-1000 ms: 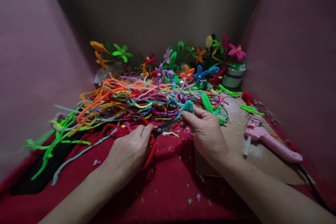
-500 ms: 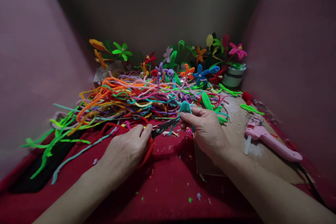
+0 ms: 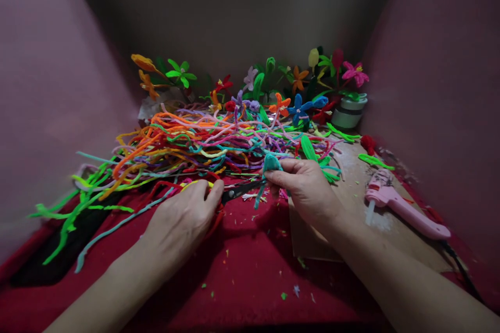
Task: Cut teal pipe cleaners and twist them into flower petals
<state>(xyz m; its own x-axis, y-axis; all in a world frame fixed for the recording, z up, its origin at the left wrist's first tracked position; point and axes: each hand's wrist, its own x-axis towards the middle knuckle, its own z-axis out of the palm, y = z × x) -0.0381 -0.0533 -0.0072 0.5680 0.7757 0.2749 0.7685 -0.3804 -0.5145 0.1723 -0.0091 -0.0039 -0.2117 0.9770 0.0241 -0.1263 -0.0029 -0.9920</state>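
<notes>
Pinching the teal piece [image 3: 272,163] between thumb and fingertips, the right hand [image 3: 304,187] holds it above the red cloth [image 3: 250,281], near side of the pile [image 3: 187,135]. Piece: one, fuzzy, bent into a rounded upper end, with a thin strand hanging below the fingers toward the near left. Its lower middle is hidden by the thumb.

Left hand [image 3: 183,213]: fingers curled around the scissors [image 3: 236,192], one pair, black blades, red handles mostly covered by the hand. Blades point right, tips reaching the right fingertips and the piece; cannot tell whether they touch it, or how far the blades are parted.

Counts, other items. Cardboard [image 3: 353,192]: one sheet, right. Glue gun [image 3: 414,213]: one, pink, lying on the cardboard, pale stick pointing near left. Jar [image 3: 349,113]: one, pale with a dark band, far right. Red ball [image 3: 367,143]: one, fuzzy, near side of the jar. Blue flower [image 3: 300,108]: one, far side, right of the middle. Magenta flower [image 3: 354,74]: one, above the jar. Pile: many fuzzy stems in orange, pink, green, purple and teal, too tangled to count. Scraps [image 3: 284,296]: several, small, scattered on the near cloth.
</notes>
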